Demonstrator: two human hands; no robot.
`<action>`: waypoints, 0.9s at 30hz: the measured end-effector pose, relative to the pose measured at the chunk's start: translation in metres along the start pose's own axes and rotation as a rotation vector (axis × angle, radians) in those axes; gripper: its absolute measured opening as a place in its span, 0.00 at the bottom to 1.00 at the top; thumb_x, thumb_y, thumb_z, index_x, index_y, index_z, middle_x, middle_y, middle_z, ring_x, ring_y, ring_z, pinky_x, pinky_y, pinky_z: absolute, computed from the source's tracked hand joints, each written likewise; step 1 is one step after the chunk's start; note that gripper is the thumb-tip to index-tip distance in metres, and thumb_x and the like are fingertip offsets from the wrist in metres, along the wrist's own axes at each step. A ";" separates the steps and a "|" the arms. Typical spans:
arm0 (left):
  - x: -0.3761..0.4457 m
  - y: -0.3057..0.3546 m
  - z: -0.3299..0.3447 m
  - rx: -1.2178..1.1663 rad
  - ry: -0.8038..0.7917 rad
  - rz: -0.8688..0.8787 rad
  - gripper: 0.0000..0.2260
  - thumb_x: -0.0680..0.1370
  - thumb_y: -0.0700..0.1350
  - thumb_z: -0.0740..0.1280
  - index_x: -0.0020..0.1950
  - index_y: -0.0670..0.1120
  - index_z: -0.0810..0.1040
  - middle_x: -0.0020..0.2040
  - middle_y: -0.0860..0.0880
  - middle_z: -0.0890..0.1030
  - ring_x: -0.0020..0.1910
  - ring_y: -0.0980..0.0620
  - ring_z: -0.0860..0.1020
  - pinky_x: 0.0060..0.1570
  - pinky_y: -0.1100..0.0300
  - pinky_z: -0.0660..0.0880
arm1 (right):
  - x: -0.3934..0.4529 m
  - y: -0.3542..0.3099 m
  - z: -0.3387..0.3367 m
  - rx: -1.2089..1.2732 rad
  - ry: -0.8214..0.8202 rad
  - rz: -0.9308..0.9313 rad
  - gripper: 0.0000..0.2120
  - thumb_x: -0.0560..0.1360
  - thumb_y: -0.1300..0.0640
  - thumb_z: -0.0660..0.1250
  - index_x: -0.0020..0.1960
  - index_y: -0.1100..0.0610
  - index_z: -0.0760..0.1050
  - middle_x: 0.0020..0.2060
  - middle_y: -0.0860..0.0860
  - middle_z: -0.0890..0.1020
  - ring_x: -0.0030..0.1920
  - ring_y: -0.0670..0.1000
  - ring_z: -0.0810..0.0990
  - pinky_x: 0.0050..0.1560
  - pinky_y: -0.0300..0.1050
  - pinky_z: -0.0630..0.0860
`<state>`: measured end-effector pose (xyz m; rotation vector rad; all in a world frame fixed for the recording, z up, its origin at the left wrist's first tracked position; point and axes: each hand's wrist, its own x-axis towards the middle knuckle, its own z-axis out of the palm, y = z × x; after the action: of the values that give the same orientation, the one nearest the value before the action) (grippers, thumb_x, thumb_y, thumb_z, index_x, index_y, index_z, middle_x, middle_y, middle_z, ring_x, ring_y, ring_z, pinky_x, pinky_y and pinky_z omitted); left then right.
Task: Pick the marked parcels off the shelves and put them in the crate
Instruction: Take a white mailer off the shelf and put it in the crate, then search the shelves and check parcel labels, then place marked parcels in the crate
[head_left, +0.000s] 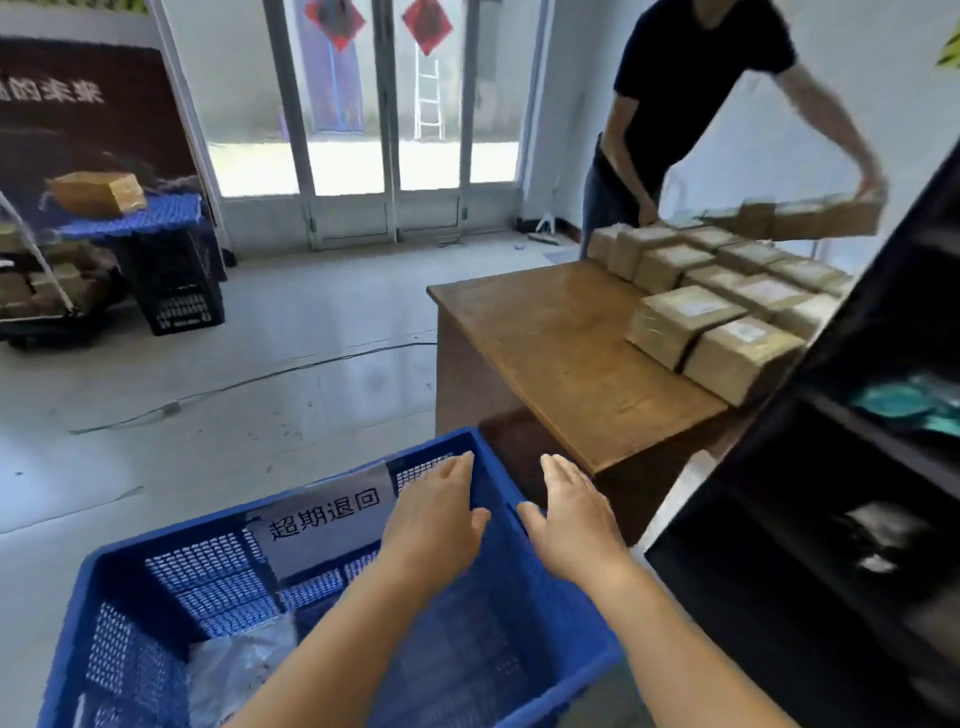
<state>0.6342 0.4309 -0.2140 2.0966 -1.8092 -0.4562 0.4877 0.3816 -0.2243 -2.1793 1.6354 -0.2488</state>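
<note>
Both hands are empty, the left hand (436, 512) and right hand (576, 512) flat-fingered over the blue crate (156, 545), which holds only a pale plastic-wrapped parcel (239, 670), so most picking seems left. The dark shelves (857, 467) stand right; a wooden table (545, 332) of taped boxes (680, 322), tended by another person (691, 93), crowds the way.

Crate (545, 597): blue plastic, lattice-perforated walls. Its paper label (324, 519): white, black Chinese characters. Parcels (717, 306): tan cardboard, clear tape, white labels. Worktop (561, 353): reddish-brown wood grain. Shelving (831, 467): black. Door decorations (427, 23): red diamonds. Second crate (176, 291): black.
</note>
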 end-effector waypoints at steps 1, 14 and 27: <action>-0.001 0.015 0.000 -0.002 -0.004 0.040 0.30 0.80 0.51 0.62 0.78 0.47 0.53 0.77 0.51 0.60 0.73 0.50 0.62 0.70 0.57 0.61 | -0.009 0.010 -0.011 0.002 0.031 0.026 0.31 0.80 0.48 0.58 0.78 0.57 0.51 0.77 0.52 0.55 0.77 0.51 0.52 0.75 0.50 0.53; -0.003 0.235 0.038 0.033 -0.091 0.485 0.30 0.80 0.52 0.62 0.78 0.51 0.53 0.77 0.53 0.59 0.75 0.52 0.60 0.72 0.55 0.60 | -0.121 0.164 -0.141 0.026 0.336 0.410 0.31 0.80 0.49 0.56 0.78 0.54 0.48 0.78 0.50 0.52 0.77 0.50 0.48 0.75 0.50 0.49; -0.044 0.495 0.129 0.008 -0.144 0.823 0.30 0.79 0.52 0.62 0.78 0.49 0.53 0.77 0.53 0.60 0.74 0.53 0.60 0.72 0.57 0.59 | -0.255 0.367 -0.264 -0.083 0.514 0.669 0.31 0.81 0.48 0.57 0.78 0.55 0.47 0.77 0.49 0.51 0.77 0.51 0.48 0.75 0.49 0.50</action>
<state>0.1331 0.4015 -0.1057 1.1621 -2.5223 -0.3663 -0.0099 0.4829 -0.1150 -1.5578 2.5837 -0.5749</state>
